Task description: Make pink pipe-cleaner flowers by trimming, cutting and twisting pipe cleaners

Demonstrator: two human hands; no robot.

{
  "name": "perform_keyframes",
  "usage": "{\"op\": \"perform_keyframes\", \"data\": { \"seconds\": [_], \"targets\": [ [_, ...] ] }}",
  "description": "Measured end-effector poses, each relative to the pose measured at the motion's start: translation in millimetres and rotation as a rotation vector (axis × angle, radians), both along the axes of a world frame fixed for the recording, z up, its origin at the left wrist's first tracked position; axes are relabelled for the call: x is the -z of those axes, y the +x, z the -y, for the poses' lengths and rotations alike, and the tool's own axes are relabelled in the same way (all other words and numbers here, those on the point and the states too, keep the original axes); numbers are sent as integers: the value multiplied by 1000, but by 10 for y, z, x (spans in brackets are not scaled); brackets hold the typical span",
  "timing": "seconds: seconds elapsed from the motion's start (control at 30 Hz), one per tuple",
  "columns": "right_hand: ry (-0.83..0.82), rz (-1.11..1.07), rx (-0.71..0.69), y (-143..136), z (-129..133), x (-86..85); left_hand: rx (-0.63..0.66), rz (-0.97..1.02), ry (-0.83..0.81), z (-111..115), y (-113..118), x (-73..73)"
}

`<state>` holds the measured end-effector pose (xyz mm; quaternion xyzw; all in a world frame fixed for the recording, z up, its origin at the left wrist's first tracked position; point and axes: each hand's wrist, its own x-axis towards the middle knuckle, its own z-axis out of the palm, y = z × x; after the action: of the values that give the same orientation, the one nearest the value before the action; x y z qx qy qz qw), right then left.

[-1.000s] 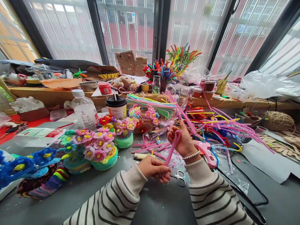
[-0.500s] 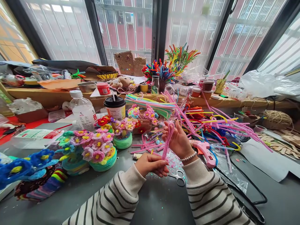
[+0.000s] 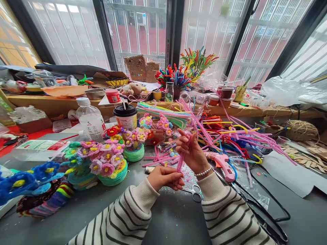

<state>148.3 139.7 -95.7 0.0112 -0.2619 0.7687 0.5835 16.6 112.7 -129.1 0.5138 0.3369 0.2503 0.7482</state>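
My left hand pinches the lower end of a folded pink pipe cleaner strip between thumb and fingers. Higher up, my right hand has its fingers closed round the strip's upper end, which is partly hidden by them. The strip stands nearly upright, leaning slightly right. Below the hands, small scissors lie on the grey table among glitter. Cut pink pieces are scattered behind my left hand. A pink glue gun lies just right of my right wrist.
Pipe cleaner flower pots stand at the left, with a bottle and a lidded cup behind. Long pink pipe cleaners spread across the right back. A black cable and white paper lie at the right.
The fingers of my right hand have closed over the strip's top, which was a visible loop before. My left hand keeps its grip, almost unmoved.
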Motion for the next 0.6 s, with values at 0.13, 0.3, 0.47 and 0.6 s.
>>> {"op": "perform_keyframes", "data": {
  "seconds": [0.13, 0.3, 0.47, 0.6],
  "targets": [
    [25, 33, 56, 11, 34, -36, 4, 4, -12, -4, -1, 2],
    [59, 60, 83, 29, 57, -58, 61, -8, 54, 32, 7, -39],
    [68, 64, 104, 51, 82, -104, 121, 16, 114, 75, 13, -97],
    [48, 98, 134, 37, 96, -131, 123, 19, 134, 82, 15, -95]
  ]
}}
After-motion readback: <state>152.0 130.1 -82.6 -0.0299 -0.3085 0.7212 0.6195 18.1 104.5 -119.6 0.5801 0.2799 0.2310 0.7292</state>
